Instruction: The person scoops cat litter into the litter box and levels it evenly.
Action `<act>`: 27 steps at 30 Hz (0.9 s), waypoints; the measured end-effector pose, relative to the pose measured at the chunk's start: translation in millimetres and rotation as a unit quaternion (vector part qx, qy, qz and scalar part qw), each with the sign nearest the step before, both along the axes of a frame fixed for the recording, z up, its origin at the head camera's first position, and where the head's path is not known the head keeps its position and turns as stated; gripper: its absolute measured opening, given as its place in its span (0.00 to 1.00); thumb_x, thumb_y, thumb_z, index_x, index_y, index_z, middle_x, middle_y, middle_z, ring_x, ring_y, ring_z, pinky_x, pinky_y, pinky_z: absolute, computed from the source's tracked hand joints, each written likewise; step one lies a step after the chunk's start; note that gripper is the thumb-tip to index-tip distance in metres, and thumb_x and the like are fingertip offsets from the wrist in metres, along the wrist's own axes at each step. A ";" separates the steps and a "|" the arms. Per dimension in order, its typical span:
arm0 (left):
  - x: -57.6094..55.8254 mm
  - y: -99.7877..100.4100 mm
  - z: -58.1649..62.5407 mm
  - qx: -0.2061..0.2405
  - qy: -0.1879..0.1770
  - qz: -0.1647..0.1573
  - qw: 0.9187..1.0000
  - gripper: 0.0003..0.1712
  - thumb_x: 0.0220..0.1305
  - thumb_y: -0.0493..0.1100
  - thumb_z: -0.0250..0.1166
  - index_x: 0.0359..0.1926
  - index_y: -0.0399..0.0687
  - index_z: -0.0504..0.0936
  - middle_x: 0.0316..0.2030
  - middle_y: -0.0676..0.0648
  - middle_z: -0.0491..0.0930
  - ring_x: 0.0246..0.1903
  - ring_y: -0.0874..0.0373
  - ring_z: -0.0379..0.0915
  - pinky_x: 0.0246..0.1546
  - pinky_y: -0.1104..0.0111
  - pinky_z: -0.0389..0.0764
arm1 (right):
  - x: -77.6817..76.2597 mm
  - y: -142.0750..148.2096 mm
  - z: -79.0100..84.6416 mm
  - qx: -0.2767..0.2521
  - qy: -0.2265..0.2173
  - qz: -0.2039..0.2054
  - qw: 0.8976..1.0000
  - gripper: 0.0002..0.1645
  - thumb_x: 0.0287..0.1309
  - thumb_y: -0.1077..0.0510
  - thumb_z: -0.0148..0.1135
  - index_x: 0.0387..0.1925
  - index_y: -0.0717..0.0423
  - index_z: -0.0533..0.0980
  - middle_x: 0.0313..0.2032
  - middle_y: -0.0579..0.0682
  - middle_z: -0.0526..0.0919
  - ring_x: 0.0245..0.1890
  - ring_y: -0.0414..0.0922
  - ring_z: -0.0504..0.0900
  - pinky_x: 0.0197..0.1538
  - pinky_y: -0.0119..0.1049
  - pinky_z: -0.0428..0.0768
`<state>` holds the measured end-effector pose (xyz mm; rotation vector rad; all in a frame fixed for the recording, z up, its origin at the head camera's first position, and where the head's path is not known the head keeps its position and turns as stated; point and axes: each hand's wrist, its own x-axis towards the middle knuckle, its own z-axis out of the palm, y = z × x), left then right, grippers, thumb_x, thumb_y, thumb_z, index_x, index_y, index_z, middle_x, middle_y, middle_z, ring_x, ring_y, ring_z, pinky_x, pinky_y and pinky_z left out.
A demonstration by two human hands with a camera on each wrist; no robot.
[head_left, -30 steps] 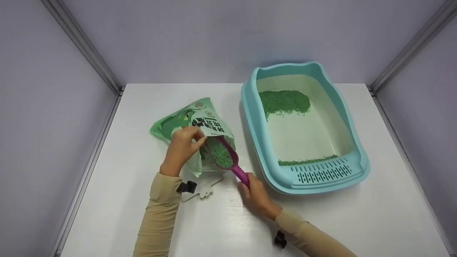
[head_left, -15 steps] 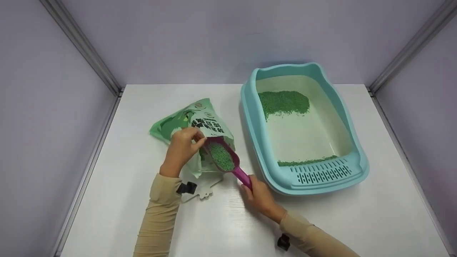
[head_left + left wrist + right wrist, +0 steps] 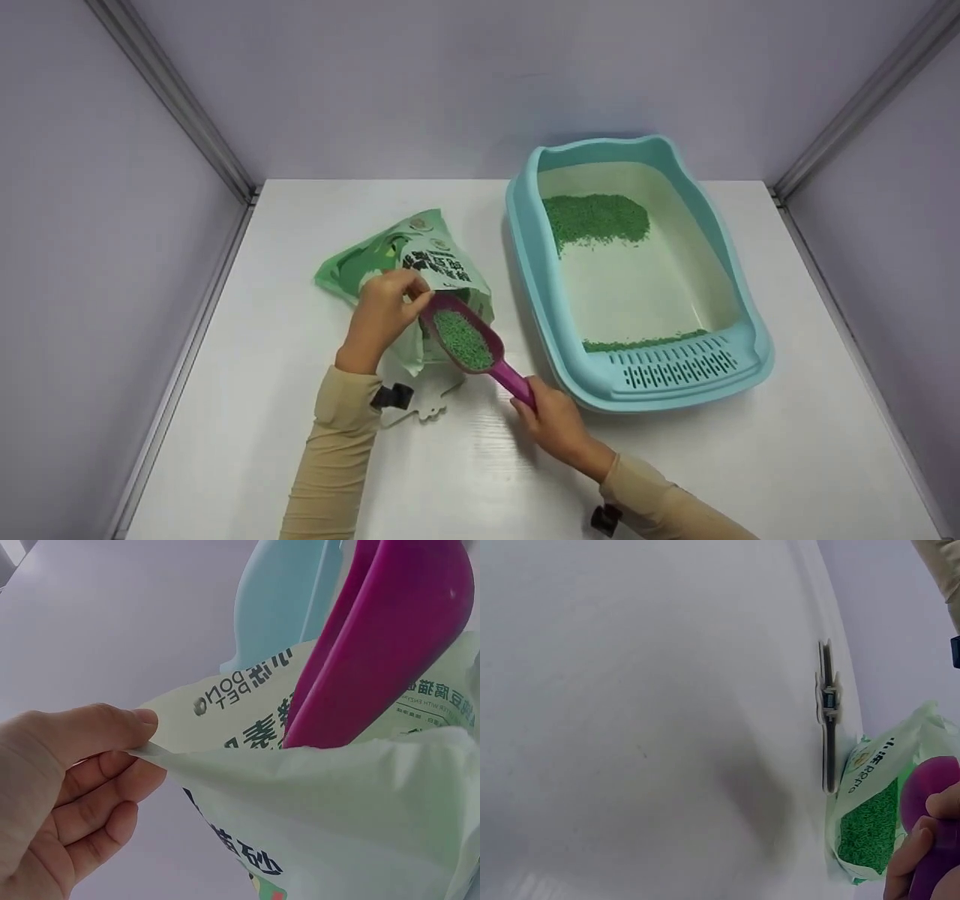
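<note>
My left hand (image 3: 386, 311) pinches the mouth edge of a green and white cat litter bag (image 3: 322, 817), thumb over the film. The bag (image 3: 360, 255) lies on the table with its opening toward me. In my right hand (image 3: 559, 424) is the handle of a magenta scoop (image 3: 496, 346), its bowl heaped with green pellets (image 3: 463, 339). The scoop's front end is at the bag's mouth; the left wrist view shows its tip (image 3: 322, 716) dipping behind the near edge of the film. More green litter (image 3: 868, 831) shows inside the bag in the right wrist view.
A light blue litter box (image 3: 536, 300) stands to the right, with a green pellet heap (image 3: 596, 217) at its back left and a thin line of pellets along its front. A slim strip with a small block midway (image 3: 829, 716) lies on the white table (image 3: 480, 480) before the bag.
My right hand has drawn the loaded scoop toward me and slightly right, so more of its bowl is out of the bag. My left hand keeps its pinch on the edge.
</note>
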<state>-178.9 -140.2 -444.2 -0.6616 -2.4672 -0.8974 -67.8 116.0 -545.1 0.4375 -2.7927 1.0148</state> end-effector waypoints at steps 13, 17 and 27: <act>0.1 -1.1 -2.3 -0.004 0.010 -0.005 1.000 0.05 0.56 0.34 0.69 0.26 0.40 0.81 0.25 0.42 0.83 0.26 0.53 0.81 0.29 0.63 0.82 | 6.4 9.2 18.4 0.019 0.010 0.002 1.000 0.11 0.56 0.60 0.67 0.36 0.60 0.73 0.22 0.50 0.77 0.22 0.38 0.69 0.26 0.27 0.66; 0.3 -1.0 -1.7 -0.005 0.009 -0.005 1.000 0.05 0.56 0.35 0.69 0.27 0.40 0.81 0.25 0.42 0.83 0.26 0.53 0.81 0.29 0.63 0.82 | 7.4 11.2 25.7 0.019 0.003 0.006 1.000 0.11 0.56 0.60 0.66 0.36 0.60 0.73 0.22 0.50 0.77 0.22 0.38 0.69 0.26 0.27 0.67; 0.3 -1.3 -1.5 0.000 0.008 -0.007 1.000 0.06 0.55 0.34 0.70 0.26 0.39 0.81 0.25 0.42 0.83 0.25 0.53 0.81 0.29 0.63 0.82 | 7.8 14.5 38.3 0.023 -0.019 0.005 1.000 0.12 0.57 0.59 0.66 0.39 0.61 0.74 0.24 0.51 0.80 0.23 0.38 0.71 0.27 0.26 0.69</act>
